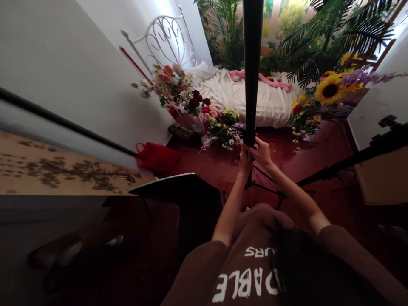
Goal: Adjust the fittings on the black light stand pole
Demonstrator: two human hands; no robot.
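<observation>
Nearest, the left hand and the right hand are both closed on the black pole, the left a little lower. The pole's long axis goes upward from this grip, and its top is cut off. Fingers behind the pole are hidden. Under the hands, thin legs are dark, difficult to make out. Beyond the pole are flowers, then the bed.
</observation>
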